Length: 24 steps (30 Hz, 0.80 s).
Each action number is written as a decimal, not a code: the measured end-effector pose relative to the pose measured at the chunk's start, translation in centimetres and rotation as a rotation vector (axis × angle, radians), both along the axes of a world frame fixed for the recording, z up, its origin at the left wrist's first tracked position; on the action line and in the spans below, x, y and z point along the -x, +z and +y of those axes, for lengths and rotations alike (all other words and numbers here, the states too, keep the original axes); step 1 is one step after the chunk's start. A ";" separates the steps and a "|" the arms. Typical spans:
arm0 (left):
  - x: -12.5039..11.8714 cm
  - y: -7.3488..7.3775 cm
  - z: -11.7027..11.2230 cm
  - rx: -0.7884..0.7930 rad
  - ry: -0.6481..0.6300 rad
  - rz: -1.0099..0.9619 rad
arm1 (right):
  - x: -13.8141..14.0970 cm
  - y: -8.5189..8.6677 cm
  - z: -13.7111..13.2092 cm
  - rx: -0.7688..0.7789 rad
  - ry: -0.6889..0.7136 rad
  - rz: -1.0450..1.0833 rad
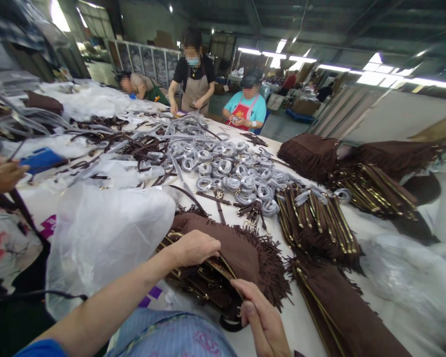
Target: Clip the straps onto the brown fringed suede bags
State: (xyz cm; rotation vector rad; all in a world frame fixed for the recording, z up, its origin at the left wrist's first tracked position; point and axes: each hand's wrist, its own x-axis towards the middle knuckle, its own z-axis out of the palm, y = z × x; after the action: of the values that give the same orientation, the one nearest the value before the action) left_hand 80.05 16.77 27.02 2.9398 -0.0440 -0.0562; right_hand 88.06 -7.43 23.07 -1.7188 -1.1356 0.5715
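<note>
A dark brown fringed bag (223, 230) lies on the table in front of me, its gold-zippered opening turned toward my body. My left hand (195, 248) is closed on the far edge of that opening, its fingertips partly hidden. At the near right end, my right hand (260, 315) pinches the same zippered edge between thumb and fingers. More gold zippers and small metal fittings show below my hands, apparently from several bags stacked together. White translucent wrapping (111, 233) bulges up left of the bags.
Several coiled straps in grey wrap (223, 166) are heaped beyond the bags. Stacked brown fringed bags (315, 218) stand at right, with another bag (349, 307) nearer. Clear plastic (409, 277) lies far right. A co-worker's hand (2, 173) reaches in at left; several people work across the table.
</note>
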 end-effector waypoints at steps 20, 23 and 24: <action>-0.3 0.4 -6.6 0.102 -0.140 -0.058 | -5.7 1.3 1.3 0.549 -0.118 -0.146; -2.6 -2.0 -8.1 0.163 0.009 0.024 | -5.7 0.5 1.3 0.516 -0.101 -0.154; -3.4 -2.6 -8.3 0.180 0.055 0.057 | -5.8 0.4 1.4 0.502 -0.094 -0.151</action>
State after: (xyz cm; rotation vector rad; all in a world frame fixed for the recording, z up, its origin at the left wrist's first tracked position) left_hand 83.43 8.48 24.37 2.7560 0.0377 -0.1207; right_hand 93.88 -6.05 23.51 -2.2653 -1.0648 0.7202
